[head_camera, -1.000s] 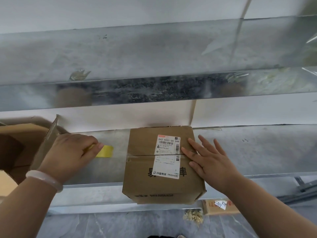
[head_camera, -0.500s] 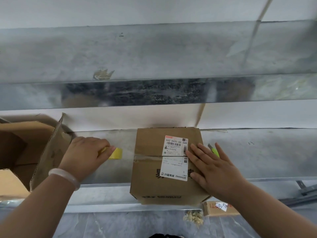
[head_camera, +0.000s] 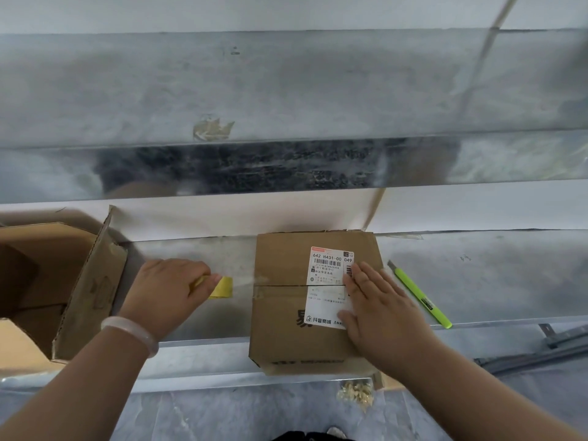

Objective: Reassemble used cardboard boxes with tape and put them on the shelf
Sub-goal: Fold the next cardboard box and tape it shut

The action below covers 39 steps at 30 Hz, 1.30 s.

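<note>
A small brown cardboard box (head_camera: 286, 332) with a white shipping label (head_camera: 327, 281) stands on the metal shelf (head_camera: 477, 281), its front overhanging the shelf edge. Its two top flaps meet at a middle seam. My right hand (head_camera: 378, 310) lies flat on the box top with fingers straight, covering part of the label. To the left of the box, my left hand (head_camera: 165, 294) grips a yellow tape roll (head_camera: 219, 286). A clear strip of tape (head_camera: 246, 283) stretches from the roll to the box's left edge at the seam.
A green utility knife (head_camera: 420, 297) lies on the shelf right of the box. A larger open cardboard box (head_camera: 63, 281) stands at the left, one flap raised. An upper metal shelf (head_camera: 286, 90) hangs above. Small debris (head_camera: 354, 396) lies on the grey floor below.
My right hand has slid left and nearer across the box top, uncovering the green knife. My left hand with the roll stays left of the box. The camera has shifted.
</note>
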Available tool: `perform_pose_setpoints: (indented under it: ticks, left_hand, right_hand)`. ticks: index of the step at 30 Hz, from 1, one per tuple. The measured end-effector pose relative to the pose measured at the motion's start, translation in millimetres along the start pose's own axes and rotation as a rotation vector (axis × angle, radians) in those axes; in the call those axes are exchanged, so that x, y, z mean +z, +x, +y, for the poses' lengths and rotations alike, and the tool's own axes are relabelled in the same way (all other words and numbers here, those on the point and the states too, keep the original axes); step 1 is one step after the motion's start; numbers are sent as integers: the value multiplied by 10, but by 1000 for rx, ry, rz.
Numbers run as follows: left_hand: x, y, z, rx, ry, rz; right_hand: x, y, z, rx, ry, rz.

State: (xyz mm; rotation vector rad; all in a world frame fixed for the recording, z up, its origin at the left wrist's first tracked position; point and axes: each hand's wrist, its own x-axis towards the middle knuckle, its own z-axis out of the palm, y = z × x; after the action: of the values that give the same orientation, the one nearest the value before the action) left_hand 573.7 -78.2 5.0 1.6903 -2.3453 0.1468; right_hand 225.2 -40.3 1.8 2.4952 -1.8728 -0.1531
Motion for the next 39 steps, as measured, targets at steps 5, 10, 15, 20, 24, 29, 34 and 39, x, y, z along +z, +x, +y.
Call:
perform_pose_setpoints:
  ticks: [5,10,15,20,24,29,34,39]
  left_hand:
    - [23,-18,-6,-15,-40,-15]
    - [20,-21,16,-9,-85,0]
    - [42,-29,10,-27,-92,-16]
    - [58,-39,-7,-25,-121,-9]
    - [93,-44,-26,-11,-141,-1]
    - [122,-42,-67,-15,-204,-60]
    - [147,-17,-57,-16,-141,-94]
    - [226,-16,-177,19,-38,-185]
  right_hand:
    - [88,-26,-311,99,138,89]
    - [83,9,-272,-131,145,93]
    - [-21,96,-455,-43,158,9]
    - [20,135,-699,-21,119,-18]
    - [99,168,-666,-154,134,44]
    - [99,194,-660,-181,155,19]
    - [117,183,-657,-160,147,2]
    - [126,182,-661,-166,152,17]
